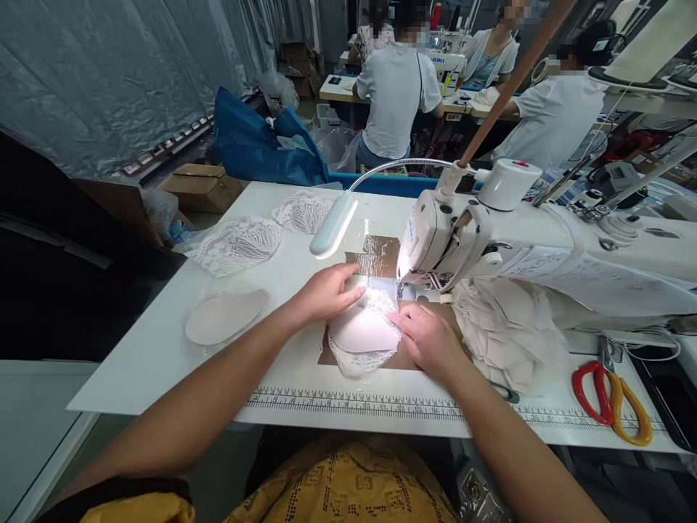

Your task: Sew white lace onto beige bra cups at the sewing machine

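A pale cup-shaped fabric piece (364, 330) with a scalloped lace layer (356, 363) under it lies on the sewing machine bed, just left of the needle area. My left hand (329, 294) rests at its upper left edge, thumb and fingers apart. At the right edge, my right hand (428, 335) has its fingertips closed on the lace and fabric. The white sewing machine (435, 232) stands right behind the piece, its presser foot close to the far edge. A lamp (333, 225) hangs over the work.
Lace pieces (237, 245) and a pale oval pad (223, 317) lie on the left. Stacked fabric pieces (509, 330) lie right of my right hand, near red-and-yellow-handled scissors (613, 403). A printed ruler (353, 402) lines the table's front. Several people sit beyond.
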Demonstrator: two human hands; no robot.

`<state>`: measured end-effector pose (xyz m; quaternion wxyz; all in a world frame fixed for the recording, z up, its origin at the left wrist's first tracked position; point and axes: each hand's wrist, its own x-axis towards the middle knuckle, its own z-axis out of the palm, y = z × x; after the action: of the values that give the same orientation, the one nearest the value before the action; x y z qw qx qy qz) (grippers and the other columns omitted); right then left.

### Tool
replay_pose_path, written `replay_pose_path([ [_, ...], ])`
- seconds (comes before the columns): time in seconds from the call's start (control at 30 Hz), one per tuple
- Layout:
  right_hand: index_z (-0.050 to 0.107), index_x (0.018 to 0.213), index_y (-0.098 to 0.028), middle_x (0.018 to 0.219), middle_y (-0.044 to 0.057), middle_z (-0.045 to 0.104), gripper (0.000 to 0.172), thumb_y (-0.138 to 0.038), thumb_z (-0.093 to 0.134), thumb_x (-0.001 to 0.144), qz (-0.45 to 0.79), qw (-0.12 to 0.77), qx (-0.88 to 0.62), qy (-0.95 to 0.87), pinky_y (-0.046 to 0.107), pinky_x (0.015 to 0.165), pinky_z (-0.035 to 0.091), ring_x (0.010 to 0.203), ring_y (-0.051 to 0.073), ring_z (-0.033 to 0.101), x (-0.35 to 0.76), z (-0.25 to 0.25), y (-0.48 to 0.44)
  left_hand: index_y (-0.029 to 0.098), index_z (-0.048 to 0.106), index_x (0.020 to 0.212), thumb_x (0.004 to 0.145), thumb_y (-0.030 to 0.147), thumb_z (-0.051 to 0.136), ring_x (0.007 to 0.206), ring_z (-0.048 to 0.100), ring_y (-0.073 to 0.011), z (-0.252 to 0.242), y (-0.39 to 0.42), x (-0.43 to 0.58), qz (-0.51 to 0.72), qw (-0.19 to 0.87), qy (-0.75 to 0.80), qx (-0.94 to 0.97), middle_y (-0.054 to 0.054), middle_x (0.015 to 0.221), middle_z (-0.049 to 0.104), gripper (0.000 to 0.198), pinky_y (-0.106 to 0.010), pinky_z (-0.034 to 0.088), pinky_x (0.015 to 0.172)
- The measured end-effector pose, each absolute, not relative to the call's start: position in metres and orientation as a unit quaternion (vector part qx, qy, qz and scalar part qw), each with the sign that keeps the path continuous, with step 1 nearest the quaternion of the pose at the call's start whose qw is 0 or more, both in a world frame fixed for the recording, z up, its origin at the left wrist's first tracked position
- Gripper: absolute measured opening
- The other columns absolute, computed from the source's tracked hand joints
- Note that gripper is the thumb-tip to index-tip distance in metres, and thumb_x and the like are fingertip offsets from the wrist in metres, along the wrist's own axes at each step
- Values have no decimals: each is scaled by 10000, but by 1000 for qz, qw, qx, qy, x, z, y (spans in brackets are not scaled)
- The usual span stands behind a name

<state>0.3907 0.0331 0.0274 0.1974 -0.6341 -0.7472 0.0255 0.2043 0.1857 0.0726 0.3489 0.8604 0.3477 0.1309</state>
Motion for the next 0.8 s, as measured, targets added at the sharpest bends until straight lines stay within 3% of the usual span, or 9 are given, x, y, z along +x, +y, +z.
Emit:
replay_pose_path([
  [0.07,688,1052,-190,819,48,571,364,-12,481,811,19,157,-650,-744,274,621,312,750,176,466,388,28,35,149,622,1101,726,326,636,827,610,-228,67,197,213,55,409,353,840,-67,955,668,415,-294,461,679],
  [0.17,680,1077,-206,821,40,544,370,-24,488,818,23,127,-660,-740,279,612,280,738,173,430,387,29,34,148,598,754,671,286,651,631,526,-154,61,206,222,-11,499,306,810,1,683,569,170,-230,343,531],
  [0.23,680,1077,-209,814,37,532,343,-52,478,849,27,123,-662,-739,283,621,278,738,174,419,386,30,33,150,538,668,658,294,662,565,461,-118,60,208,224,-24,523,279,805,24,614,501,190,-217,286,498],
  [0.47,658,1049,-233,834,20,512,329,-57,495,824,33,137,-657,-741,283,647,289,776,169,422,385,33,33,165,470,730,664,391,691,611,467,-112,63,213,225,-7,578,214,787,21,690,504,323,-199,310,525],
  [0.6,641,1009,-233,827,12,497,339,-34,501,772,24,131,-660,-739,285,636,273,765,165,405,385,33,33,151,550,844,636,369,729,666,519,-136,65,220,225,-32,606,197,770,3,754,562,350,-217,372,583],
  [0.7,637,991,-228,817,9,491,332,-30,497,764,29,129,-662,-738,280,632,272,752,160,403,383,35,34,142,604,762,632,362,747,632,524,-140,67,225,223,-90,622,194,753,5,691,573,293,-224,363,577],
  [0.8,640,969,-220,799,10,488,324,-24,487,761,34,119,-662,-739,276,626,270,744,162,406,383,37,34,148,580,697,637,379,759,607,500,-128,69,225,219,-72,634,205,742,18,647,546,298,-217,336,561],
])
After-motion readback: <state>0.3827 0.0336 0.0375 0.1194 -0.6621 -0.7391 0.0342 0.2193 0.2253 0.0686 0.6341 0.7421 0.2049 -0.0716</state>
